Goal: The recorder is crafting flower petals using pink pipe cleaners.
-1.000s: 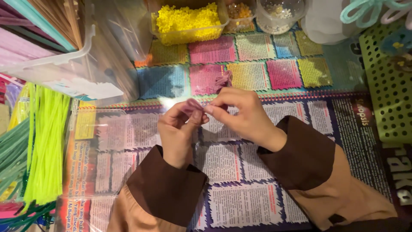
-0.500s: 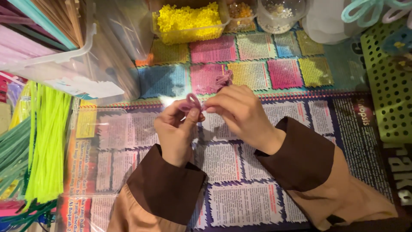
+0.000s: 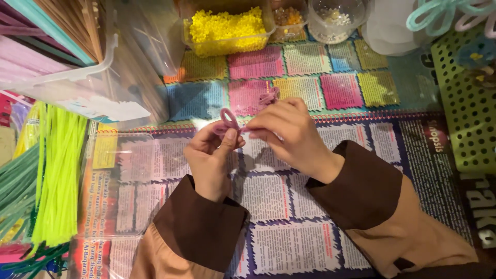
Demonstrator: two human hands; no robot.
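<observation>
Centre frame, left hand [image 3: 211,157] and right hand [image 3: 289,132] each pinch a fuzzy pink pipe cleaner [image 3: 229,121] bent into a loop, grips clamped.

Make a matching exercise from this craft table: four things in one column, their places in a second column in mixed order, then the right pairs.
Things
1. pink pipe cleaner loop
2. tub of yellow beads
3. neon green pipe cleaners
4. green perforated board

Places
A. at the right edge of the table
B. lying along the left side
C. at the top, beyond the hands
D. pinched between the left hand and right hand

Pairs: 1-D, 2-C, 3-B, 4-A
</observation>
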